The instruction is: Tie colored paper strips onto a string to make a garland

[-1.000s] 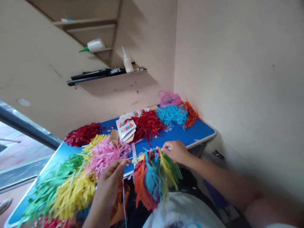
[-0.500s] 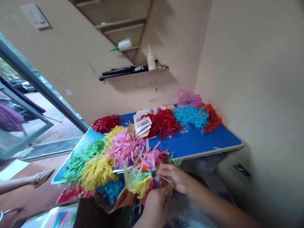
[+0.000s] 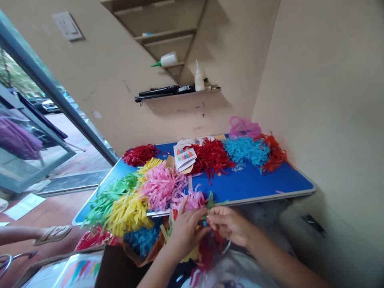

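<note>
Near the table's front edge, both my hands work on a bunch of multicoloured paper tassels [image 3: 207, 254]. My left hand [image 3: 187, 228] is closed on its upper part, thumb and fingers meeting near a small blue piece, with the index finger pointing up. Beside it my right hand [image 3: 229, 225] pinches the bunch at the top, where my fingers partly hide it. A thin white string [image 3: 227, 247] loops down below my right hand. Pink paper strips [image 3: 195, 199] lie just beyond my fingertips.
The blue table [image 3: 249, 190] bears piles of pink [image 3: 162, 185], yellow [image 3: 129, 214], green [image 3: 112, 198], red [image 3: 213, 156] and light blue [image 3: 247, 150] fringe. Folded printed cards [image 3: 183, 158] lie among them. An open cardboard box [image 3: 112, 266] stands at lower left. Someone's sandalled foot [image 3: 54, 234] shows at left.
My left hand has moved up and left, its index finger now raised. The string, stretched between my hands before, hangs in a loop. The view has shifted slightly.
</note>
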### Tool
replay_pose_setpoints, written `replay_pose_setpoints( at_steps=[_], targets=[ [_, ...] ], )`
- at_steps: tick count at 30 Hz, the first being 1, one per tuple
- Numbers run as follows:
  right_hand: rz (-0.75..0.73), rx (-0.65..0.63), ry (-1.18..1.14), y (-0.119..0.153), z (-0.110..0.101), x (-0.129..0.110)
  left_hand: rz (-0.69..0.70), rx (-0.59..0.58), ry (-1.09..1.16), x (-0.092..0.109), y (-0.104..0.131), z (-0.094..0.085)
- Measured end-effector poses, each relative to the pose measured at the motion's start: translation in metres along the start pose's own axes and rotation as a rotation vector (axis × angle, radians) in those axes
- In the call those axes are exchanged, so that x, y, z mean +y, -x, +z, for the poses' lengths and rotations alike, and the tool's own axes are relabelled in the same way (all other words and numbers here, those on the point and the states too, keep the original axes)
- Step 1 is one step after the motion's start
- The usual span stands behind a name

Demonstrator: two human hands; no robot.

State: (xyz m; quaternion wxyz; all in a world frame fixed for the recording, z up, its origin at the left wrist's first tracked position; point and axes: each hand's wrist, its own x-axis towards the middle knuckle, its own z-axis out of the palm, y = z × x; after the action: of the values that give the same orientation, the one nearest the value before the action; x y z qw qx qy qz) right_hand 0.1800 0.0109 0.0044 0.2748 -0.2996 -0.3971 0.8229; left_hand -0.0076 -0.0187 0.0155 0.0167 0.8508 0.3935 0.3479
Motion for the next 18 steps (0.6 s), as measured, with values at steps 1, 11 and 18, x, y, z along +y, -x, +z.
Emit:
replay_pose_setpoints(
  at_steps=[1,11,18],
  targets=[
    [-0.049,0.049,0.086,0.002,0.0,0.0,-0.044,-0.018,0.023,0.0,0.0,0.003],
    [-0.511,0.344,1.018,0.014,0.012,-0.008,-0.513,-0.198,0.375,0.014,0.004,0.005],
    [-0.24,0.237,0.577,0.011,-0.023,-0.002,-0.597,-0.029,0.432,-0.019,0.018,-0.047]
  ],
)
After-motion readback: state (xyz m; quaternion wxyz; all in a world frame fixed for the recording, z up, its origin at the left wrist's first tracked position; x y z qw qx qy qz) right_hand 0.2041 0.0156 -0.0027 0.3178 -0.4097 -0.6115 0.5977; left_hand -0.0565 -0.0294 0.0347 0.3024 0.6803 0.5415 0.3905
